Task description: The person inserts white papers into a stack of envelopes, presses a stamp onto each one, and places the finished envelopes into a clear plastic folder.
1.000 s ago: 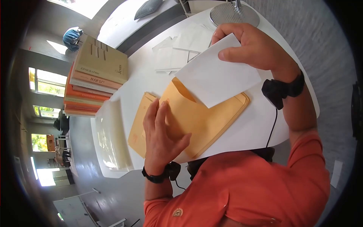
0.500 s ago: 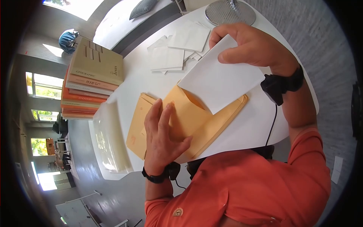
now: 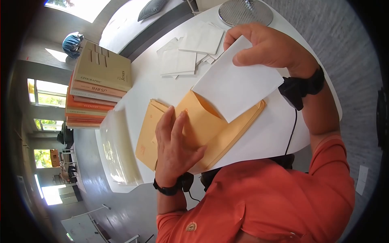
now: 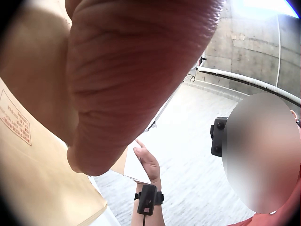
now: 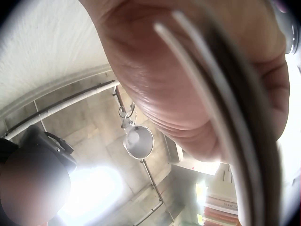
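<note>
Between thumb and fingers, my right hand (image 3: 271,50) grips white folded paper (image 3: 239,85) at its upper edge. The right wrist view shows more than one layer in it, edge-on and blurred (image 5: 225,103). Its lower corner lies right at the open mouth of a tan kraft envelope (image 3: 202,127), the top one of a stack. My left hand (image 3: 172,152) rests on that envelope, fingers extended along it and thumb spread out. Red print (image 4: 16,117) shows on the kraft paper in the left wrist view.
More tan envelopes (image 3: 148,137) lie left of the left hand. Several white papers (image 3: 182,60) are spread farther back, near a round metal lamp base (image 3: 245,14). Standing books (image 3: 103,67) and a clear plastic sheet (image 3: 119,150) occupy the table's left side.
The head view has shifted slightly. The white paper and the envelope's mouth have moved a little right and down in it, while both hands keep their places on them.
</note>
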Tool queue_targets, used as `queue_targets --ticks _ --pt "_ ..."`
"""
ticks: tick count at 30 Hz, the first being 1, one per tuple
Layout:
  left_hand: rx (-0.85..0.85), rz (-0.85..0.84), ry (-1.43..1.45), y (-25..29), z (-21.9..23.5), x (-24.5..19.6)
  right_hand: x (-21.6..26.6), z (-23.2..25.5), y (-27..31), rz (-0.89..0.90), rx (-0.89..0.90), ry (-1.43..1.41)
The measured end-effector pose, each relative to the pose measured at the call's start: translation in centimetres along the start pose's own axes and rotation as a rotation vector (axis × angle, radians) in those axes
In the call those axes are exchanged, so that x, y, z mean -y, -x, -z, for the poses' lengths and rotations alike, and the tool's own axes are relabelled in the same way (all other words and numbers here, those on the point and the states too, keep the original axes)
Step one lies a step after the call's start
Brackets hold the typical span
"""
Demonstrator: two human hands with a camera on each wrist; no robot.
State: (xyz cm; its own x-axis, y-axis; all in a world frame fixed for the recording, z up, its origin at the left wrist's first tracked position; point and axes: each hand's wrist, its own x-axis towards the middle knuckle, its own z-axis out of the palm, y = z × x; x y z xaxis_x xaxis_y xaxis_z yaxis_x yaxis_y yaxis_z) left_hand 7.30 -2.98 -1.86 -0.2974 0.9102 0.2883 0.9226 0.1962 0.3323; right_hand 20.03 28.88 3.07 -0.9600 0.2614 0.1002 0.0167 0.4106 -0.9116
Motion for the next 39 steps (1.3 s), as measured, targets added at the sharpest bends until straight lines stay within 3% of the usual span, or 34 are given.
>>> queue_targets --ticks 4,12,13,14,16,17,32,39 --pt "0.007 -0.008 0.003 0.2 -0.1 0.0 0.5 -0.5 0.1 -0.091 0.028 0.028" --pt "-0.006 -0.01 0.035 -0.5 -0.3 -0.7 0.2 -4.3 -0.6 0.017 0.162 0.059" --pt "-0.034 0.004 0.034 -0.5 -0.3 -0.6 -0.4 -4.7 -0.7 0.133 0.076 0.07" --pt "-0.037 0.006 0.034 -0.4 -0.4 -0.4 -0.8 -4.7 -0.9 0.135 0.079 0.072" --pt "-0.091 0.059 -0.016 -0.1 -0.3 0.2 -1.5 -4.1 -1.4 0.088 -0.048 -0.239" --pt "-0.088 0.077 -0.015 0.0 -0.1 0.3 -1.6 -3.8 -1.4 0.144 -0.081 -0.214" --pt "-0.035 0.101 -0.065 -0.3 -0.2 -0.3 -0.6 -7.9 -0.6 0.165 0.081 -0.048" --pt "-0.055 0.126 -0.062 -0.1 -0.2 -0.2 -0.4 -7.7 -0.4 0.286 -0.084 0.06"
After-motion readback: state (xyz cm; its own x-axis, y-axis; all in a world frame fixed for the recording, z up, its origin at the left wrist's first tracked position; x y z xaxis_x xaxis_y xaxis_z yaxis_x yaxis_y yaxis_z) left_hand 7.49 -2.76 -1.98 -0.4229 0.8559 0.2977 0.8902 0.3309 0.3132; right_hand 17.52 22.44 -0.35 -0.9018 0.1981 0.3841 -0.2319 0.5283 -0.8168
